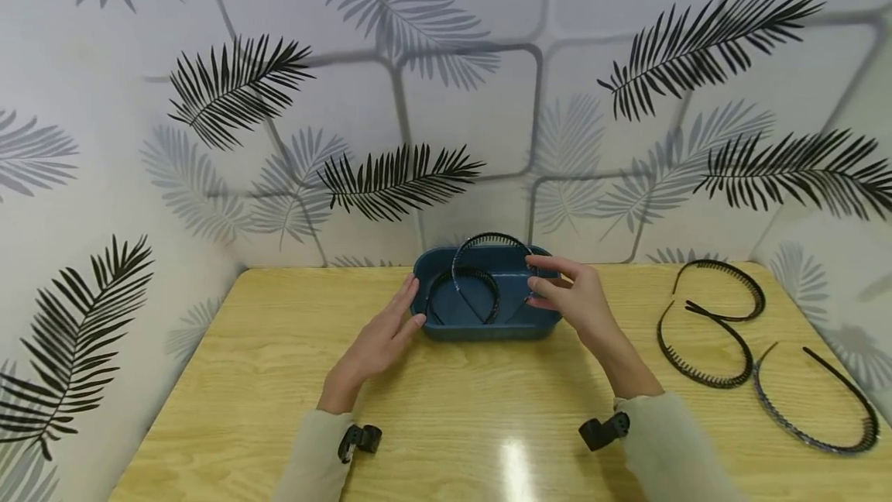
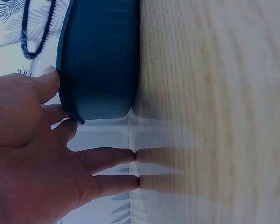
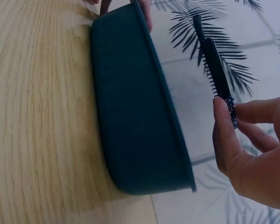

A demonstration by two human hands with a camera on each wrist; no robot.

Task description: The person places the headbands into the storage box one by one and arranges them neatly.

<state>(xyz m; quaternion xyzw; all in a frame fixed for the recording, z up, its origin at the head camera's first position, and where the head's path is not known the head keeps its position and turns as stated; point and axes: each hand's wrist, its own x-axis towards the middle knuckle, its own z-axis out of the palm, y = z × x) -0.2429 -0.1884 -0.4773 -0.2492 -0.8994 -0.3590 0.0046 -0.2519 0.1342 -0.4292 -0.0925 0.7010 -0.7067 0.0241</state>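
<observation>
A dark blue oblong plastic bin (image 1: 481,332) stands on the table near the wall. My left hand (image 1: 376,343) is at its left end, thumb and fingers spread and touching the rim, and two fingertips reach the tabletop in the left wrist view. My right hand (image 1: 584,302) pinches one side of a black toothed headband (image 1: 491,237) between thumb and fingers, above the bin's right part. Glittery beads show on this headband (image 3: 218,70) in the right wrist view. Another black headband (image 1: 497,289) lies inside the bin at the left.
Three more headbands lie on the table to the right: a black one (image 1: 756,293) at the back, another black one (image 1: 721,384) in the middle, and a bluish glittery one (image 1: 801,434) nearest. A leaf-patterned wall (image 1: 474,115) rises behind the wooden table (image 1: 279,355).
</observation>
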